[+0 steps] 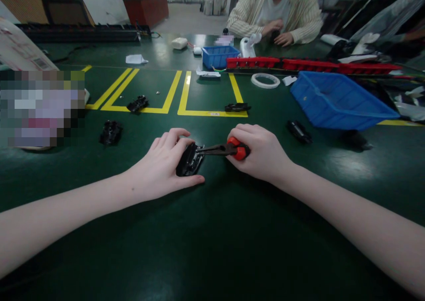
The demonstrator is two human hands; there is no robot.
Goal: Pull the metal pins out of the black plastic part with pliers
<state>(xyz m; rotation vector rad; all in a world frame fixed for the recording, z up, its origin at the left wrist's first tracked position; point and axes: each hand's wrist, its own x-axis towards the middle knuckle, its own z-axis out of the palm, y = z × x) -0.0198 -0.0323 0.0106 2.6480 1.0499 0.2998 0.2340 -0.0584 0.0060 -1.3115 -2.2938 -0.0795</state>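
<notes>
My left hand (168, 159) is closed around a small black plastic part (190, 161) on the dark green table, fingers over its far side and thumb along its near side. In my right hand (257, 148) are long-nosed pliers (217, 150) with red handles, gripped in a fist. Their jaws point left, and the tip touches the upper right edge of the black part. What the tip pinches, if anything, is too small to make out.
Several similar black parts lie around, one (111, 132) at left and one (299, 131) at right. A large blue bin (341, 99), a small blue bin (219, 56), a tape roll (265, 81) and red trays (308, 66) stand beyond. Across the table sits a person (275, 15).
</notes>
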